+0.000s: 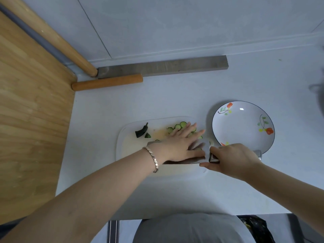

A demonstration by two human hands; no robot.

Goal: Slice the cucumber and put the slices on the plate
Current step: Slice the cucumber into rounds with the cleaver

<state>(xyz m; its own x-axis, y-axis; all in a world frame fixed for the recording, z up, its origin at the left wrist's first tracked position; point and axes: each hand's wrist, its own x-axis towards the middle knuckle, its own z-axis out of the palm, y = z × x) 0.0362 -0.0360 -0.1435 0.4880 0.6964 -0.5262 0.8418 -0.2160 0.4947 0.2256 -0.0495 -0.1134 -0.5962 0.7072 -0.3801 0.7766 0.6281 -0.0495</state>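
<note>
Several cucumber slices (178,126) lie in a row on the white cutting board (129,148), partly hidden under my left hand (182,142). That hand lies flat, fingers spread, over the slices and the wide cleaver blade (198,146). My right hand (231,158) grips the cleaver handle at the board's right end; the blade lies nearly flat on the board. The dark cucumber stem end (141,132) and a small offcut (147,135) lie at the board's left. A white plate (243,123) with painted flowers stands to the right of the board, with nothing on it.
A wooden board (31,102) fills the left side. Two wooden rolling pins (107,83) and a grey bar (163,66) lie at the back by the wall. The counter's front edge runs just before my body. A dark object (317,95) shows at the right edge.
</note>
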